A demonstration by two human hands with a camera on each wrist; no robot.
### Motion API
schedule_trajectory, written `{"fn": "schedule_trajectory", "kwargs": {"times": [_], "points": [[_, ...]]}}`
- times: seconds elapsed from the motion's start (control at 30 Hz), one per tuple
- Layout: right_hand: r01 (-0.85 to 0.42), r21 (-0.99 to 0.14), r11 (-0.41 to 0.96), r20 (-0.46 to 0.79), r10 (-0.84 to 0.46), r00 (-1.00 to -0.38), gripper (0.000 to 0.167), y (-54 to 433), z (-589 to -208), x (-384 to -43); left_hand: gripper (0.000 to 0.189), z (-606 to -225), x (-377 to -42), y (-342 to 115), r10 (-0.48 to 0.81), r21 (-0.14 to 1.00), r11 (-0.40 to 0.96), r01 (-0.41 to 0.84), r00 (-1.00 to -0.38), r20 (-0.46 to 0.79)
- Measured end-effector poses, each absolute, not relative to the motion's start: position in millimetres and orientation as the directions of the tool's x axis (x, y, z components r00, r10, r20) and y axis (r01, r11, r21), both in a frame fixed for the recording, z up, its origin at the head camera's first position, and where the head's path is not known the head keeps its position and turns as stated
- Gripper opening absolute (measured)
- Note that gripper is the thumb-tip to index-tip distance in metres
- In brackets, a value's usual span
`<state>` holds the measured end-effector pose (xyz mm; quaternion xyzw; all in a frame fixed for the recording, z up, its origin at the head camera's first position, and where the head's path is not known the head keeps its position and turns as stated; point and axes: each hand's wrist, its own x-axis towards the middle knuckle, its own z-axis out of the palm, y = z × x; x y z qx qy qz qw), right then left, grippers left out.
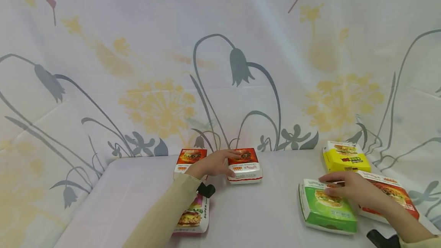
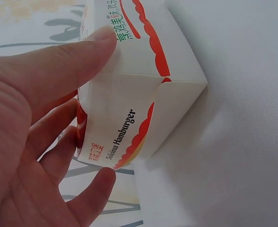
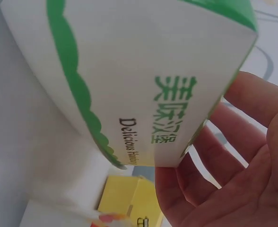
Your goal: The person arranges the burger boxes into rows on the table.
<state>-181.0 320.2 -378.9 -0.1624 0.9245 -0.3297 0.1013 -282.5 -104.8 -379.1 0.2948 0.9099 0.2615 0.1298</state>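
Note:
My left hand (image 1: 216, 163) grips the left end of a red and white hamburger box (image 1: 246, 171), which sits on the table near the back. Up close in the left wrist view, the thumb presses the white side wall while the fingers reach over the red top. On the right, my right hand (image 1: 356, 188) rests on a green and white hamburger box (image 1: 332, 215). Its fingers touch the top along the edge, as the right wrist view shows; part of the picture on the lid is covered.
Another red box (image 1: 190, 157) stands behind my left forearm, and a pink-topped burger box (image 1: 193, 219) lies nearer, partly hidden by the sleeve. A yellow box (image 1: 348, 158) and a larger red box (image 1: 396, 194) sit beyond and beside the green one. A flower-printed curtain (image 1: 220, 106) backs the table.

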Motion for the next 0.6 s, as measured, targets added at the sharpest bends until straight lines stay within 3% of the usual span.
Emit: {"fn": "schedule_trajectory", "kwargs": {"times": [0.6], "points": [[-0.286,-0.692,0.663,0.013,-0.384,-0.923,0.039,292.0,-392.5,-176.4,0.063,-375.7,-278.8,-104.1,0.603,0.561,0.686,0.463,-0.793,-0.084]]}}
